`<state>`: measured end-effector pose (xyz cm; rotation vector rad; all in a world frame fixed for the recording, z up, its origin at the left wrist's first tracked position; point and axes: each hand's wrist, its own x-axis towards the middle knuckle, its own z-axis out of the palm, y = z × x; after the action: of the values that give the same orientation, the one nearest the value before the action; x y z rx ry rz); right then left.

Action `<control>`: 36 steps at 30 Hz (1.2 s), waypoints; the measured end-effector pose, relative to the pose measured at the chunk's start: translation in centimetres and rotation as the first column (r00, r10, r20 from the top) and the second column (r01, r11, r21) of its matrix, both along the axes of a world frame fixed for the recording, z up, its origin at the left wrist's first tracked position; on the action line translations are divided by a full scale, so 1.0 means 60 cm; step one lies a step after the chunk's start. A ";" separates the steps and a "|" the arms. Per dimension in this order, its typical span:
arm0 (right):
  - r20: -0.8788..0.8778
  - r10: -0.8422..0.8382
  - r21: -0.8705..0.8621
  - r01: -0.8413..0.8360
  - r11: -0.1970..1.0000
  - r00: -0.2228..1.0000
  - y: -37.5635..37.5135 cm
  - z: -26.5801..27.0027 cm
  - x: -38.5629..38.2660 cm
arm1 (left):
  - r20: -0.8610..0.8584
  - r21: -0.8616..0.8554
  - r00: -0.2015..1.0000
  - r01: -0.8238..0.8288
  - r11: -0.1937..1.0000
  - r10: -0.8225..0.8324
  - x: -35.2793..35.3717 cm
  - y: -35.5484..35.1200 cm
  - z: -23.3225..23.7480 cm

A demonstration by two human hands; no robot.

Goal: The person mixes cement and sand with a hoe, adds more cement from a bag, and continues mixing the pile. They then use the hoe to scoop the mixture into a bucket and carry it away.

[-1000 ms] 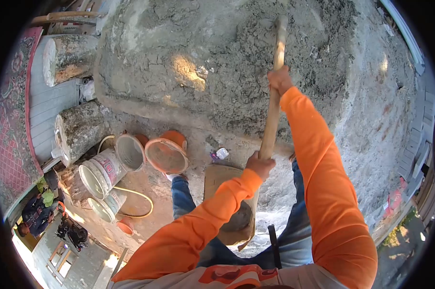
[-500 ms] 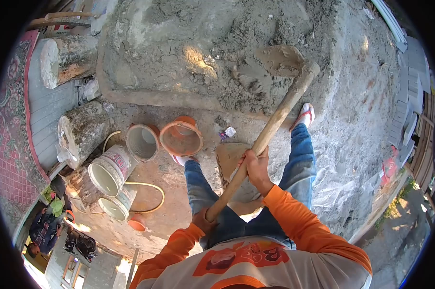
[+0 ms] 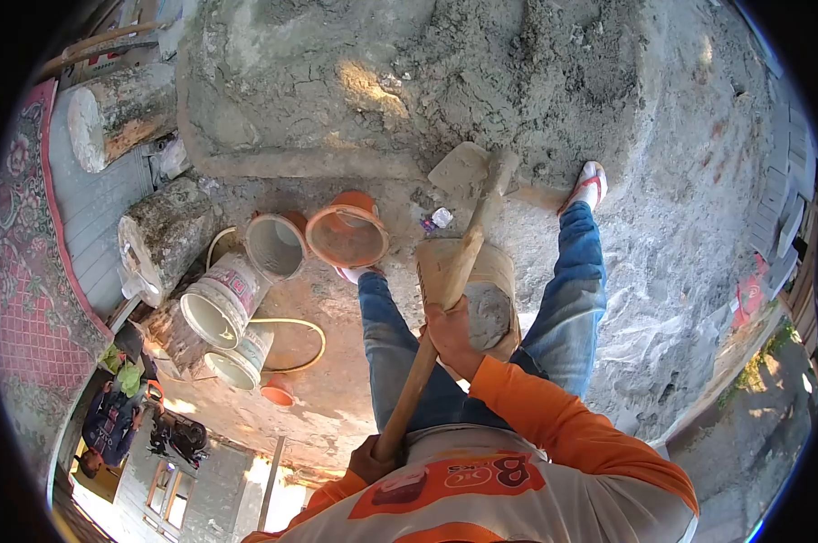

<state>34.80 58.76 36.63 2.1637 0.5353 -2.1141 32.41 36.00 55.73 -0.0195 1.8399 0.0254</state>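
One long hoe (image 3: pixel 465 261) slants across the left part of the open sack (image 3: pixel 438 258), its long axis running from beside the wearer's waist, at the lower left, to beyond the sack at the upper right. Its blade (image 3: pixel 459 169) sits at that far end and points left, near the border of the wet grey mix (image 3: pixel 518 81); whether it touches the mix or the ground I cannot tell. The right hand (image 3: pixel 454 339) is clenched round the middle of the handle, over the left side of the sack. The left hand (image 3: pixel 370 460) is wrapped round the lower end, nearer the waist and partly in shadow.

The sack holds grey powder (image 3: pixel 489 312) and lies between the legs. Beyond it, the mix has a straight raised edge (image 3: pixel 305 163) that extends to the left. A crumpled wrapper (image 3: pixel 442 217) lies just past the sack's far left corner. To the left of the sack, past the left leg (image 3: pixel 386 335), stand an orange bucket (image 3: pixel 362 202) and several other pails, with a yellow hose (image 3: pixel 322 344) curving beside them, so room is tighter there. On the sack's right, past the right leg (image 3: pixel 576 299), a broad stretch of rough grey ground (image 3: pixel 680 253) gives more open room.
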 end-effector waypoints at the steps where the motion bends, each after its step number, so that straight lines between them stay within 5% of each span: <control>1: 0.006 -0.001 0.003 0.001 1.000 1.000 -0.005 -0.013 -0.008 | 0.063 0.052 0.997 -0.057 0.997 0.054 -0.015 0.011 -0.017; 4: 0.062 0.071 0.044 -0.074 0.996 0.996 -0.012 -0.068 -0.028 | 0.136 0.098 0.975 -0.188 0.977 0.174 -0.031 -0.002 -0.082; 10: 0.128 0.170 0.164 -0.189 0.968 0.977 -0.005 -0.124 -0.037 | 0.185 0.258 0.975 -0.169 0.951 0.123 -0.022 -0.004 -0.156; 21: 0.030 0.106 0.178 -0.110 0.978 0.994 0.106 -0.173 -0.039 | 0.163 0.384 0.979 -0.174 0.907 0.119 -0.002 0.073 -0.236; 24: 0.049 0.152 0.207 -0.158 0.965 0.987 0.201 -0.204 -0.055 | 0.242 0.296 0.924 -0.362 0.884 0.297 0.021 0.167 -0.284; 26: -0.010 0.259 0.170 -0.254 0.952 0.966 0.296 -0.237 -0.072 | 0.175 0.443 0.913 -0.406 0.799 0.368 0.027 0.261 -0.325; 31: -0.029 0.340 0.363 -0.307 0.880 0.940 0.503 -0.345 -0.156 | 0.158 0.508 0.925 -0.375 0.775 0.345 -0.024 0.474 -0.466; 34: -0.024 0.397 0.409 -0.353 0.842 0.917 0.511 -0.333 -0.159 | 0.217 0.509 0.884 -0.464 0.725 0.413 -0.025 0.465 -0.470; 36: -0.010 0.318 0.489 -0.272 0.829 0.948 0.439 -0.281 -0.133 | 0.177 0.616 0.924 -0.373 0.694 0.339 -0.006 0.369 -0.447</control>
<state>26.84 85.10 19.75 2.0123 1.4459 -2.0695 32.03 58.14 28.91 0.1029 1.6643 0.9295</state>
